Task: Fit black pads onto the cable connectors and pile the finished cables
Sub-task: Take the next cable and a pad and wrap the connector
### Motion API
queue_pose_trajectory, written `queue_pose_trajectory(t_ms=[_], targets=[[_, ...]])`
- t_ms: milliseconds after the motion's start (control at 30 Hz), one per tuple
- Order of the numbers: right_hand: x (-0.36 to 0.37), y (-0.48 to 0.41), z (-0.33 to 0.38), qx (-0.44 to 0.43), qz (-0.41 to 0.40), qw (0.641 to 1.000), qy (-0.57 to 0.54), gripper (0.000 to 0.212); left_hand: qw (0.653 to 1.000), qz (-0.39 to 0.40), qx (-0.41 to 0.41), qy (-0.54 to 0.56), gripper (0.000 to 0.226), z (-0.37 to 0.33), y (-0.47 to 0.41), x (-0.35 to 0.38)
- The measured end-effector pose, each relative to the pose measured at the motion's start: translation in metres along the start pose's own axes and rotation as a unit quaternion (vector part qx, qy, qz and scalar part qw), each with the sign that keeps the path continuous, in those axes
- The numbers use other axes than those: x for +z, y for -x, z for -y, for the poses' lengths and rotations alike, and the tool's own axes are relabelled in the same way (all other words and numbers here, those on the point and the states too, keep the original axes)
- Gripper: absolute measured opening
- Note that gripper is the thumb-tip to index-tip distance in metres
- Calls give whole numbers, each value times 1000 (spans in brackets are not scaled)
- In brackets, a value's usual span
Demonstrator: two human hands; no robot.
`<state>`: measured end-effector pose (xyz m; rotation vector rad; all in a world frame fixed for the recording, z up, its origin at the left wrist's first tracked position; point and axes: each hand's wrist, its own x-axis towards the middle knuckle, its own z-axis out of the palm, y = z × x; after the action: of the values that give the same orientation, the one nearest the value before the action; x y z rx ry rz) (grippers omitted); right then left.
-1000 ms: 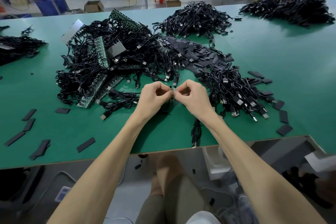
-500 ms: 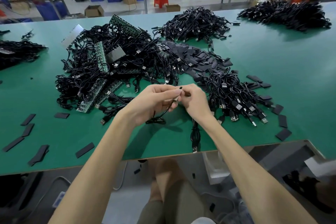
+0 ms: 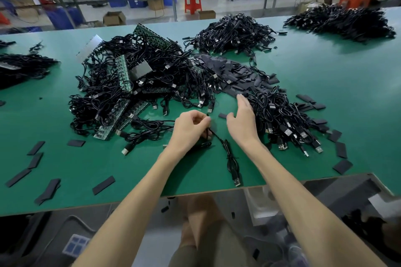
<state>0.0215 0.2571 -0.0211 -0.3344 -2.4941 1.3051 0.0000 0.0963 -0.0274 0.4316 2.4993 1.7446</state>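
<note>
Head view: L hand (image 3: 191,130) clenched on a black cable (image 3: 230,156) at connector end, rest trailing toward table (image 3: 65,180) edge. R hand (image 3: 242,122) released, fingers spread, holding nothing, just above loose pad (image 3: 222,115), beside pad heap (image 3: 236,76) & cable pile (image 3: 284,121).

cable heap (image 3: 134,93) left, pad pile (image 3: 234,76) behind, cable pile (image 3: 286,119) right
</note>
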Motion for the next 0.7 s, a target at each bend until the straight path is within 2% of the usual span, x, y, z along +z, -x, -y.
queue_pose_trajectory(t_ms=[167,267,333,400,533,633,700], targets=[[-3,-9,-7,-25,45,993,108,38,999,-28,14,6,12,9,3,-24],[2,-5,-11,-56,10,992,115,16,999,-18,40,11,13,6,7,-28],[5,-3,-11,-75,-4,989,129,10,999,-11,49,16,12,4,9,-26],[7,0,-10,-91,-10,983,160,7,999,-4,51,14,8,3,10,-26],[11,5,-9,-144,-29,961,234,5,997,19,70,-31,23,1,13,-27],[10,5,-6,-129,-4,970,207,19,997,21,71,-36,25,-2,15,-26],[7,4,-5,-121,16,977,174,19,997,17,68,-22,23,-2,16,-26]])
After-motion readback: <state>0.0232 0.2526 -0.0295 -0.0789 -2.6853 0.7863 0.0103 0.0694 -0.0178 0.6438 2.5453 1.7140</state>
